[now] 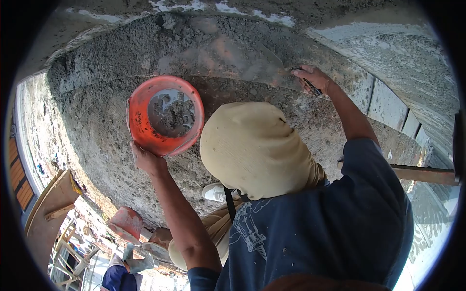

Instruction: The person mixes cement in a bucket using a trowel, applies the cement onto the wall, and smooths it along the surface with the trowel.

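My left hand (147,159) grips the lower side of an orange bucket (139,127), which is tilted so that its mouth faces me. Wet grey mortar (175,115) lies in the bottom of it. My right hand (313,79) is closed around the dark handle of a trowel (316,91). The trowel's blade is hard to tell from the grey mortar it lies against. Smeared wet mortar (218,53) covers the surface left of that hand, with reddish patches showing through. A rounded beige cloth shape (257,150) fills the middle of the view.
Pale panels (388,104) and a rough cement slope (412,63) run along the right. A beam (422,174) juts in there. At lower left are a dirty reddish bucket (127,222), a curved board (51,208) and another person's blue-clad leg (119,278).
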`<action>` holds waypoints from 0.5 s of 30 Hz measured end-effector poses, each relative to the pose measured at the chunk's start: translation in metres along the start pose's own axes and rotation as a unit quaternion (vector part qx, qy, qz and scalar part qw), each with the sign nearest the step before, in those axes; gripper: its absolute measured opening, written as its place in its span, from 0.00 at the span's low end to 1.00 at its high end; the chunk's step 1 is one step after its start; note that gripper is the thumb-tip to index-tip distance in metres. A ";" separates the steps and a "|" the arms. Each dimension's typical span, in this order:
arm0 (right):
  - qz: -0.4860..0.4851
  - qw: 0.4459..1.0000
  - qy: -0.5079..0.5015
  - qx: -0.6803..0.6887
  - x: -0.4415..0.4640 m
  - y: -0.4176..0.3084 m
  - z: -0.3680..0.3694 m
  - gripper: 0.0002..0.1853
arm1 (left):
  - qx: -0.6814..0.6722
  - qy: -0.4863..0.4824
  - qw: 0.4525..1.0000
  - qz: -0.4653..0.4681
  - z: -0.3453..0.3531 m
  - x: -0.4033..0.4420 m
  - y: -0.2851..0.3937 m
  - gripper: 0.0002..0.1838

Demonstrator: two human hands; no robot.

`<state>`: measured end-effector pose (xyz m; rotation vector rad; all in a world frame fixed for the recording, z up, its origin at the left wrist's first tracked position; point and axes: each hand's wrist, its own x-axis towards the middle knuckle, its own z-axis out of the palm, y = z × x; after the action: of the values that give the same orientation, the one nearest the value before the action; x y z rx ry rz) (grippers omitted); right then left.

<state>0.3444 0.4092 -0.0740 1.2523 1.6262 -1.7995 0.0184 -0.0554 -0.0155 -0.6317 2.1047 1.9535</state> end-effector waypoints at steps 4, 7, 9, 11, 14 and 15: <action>-0.012 0.988 -0.127 -0.090 0.012 -0.042 0.058 0.37 | -0.021 -0.008 1.000 -0.011 0.004 -0.003 0.003 0.25; 0.004 0.983 -0.092 -0.162 0.027 -0.024 0.068 0.36 | -0.007 0.002 1.000 -0.015 -0.002 -0.002 0.003 0.24; -0.053 0.973 -0.002 -0.224 0.031 -0.002 0.070 0.35 | -0.022 0.024 0.999 -0.022 0.003 -0.010 0.003 0.24; -0.177 0.929 0.111 -0.304 0.009 0.033 0.080 0.34 | -0.005 0.014 1.000 -0.001 0.004 -0.013 0.006 0.24; -0.108 0.958 0.178 -0.195 -0.030 0.060 0.072 0.32 | 0.011 0.005 1.000 0.008 0.003 -0.011 0.001 0.25; -0.090 0.952 0.246 -0.159 -0.039 0.069 0.064 0.29 | 0.016 0.003 1.000 0.011 0.001 -0.009 0.001 0.25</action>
<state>0.3968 0.3228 -0.0870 1.5130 2.2577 -1.2972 0.0260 -0.0528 -0.0108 -0.6112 2.1504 1.9289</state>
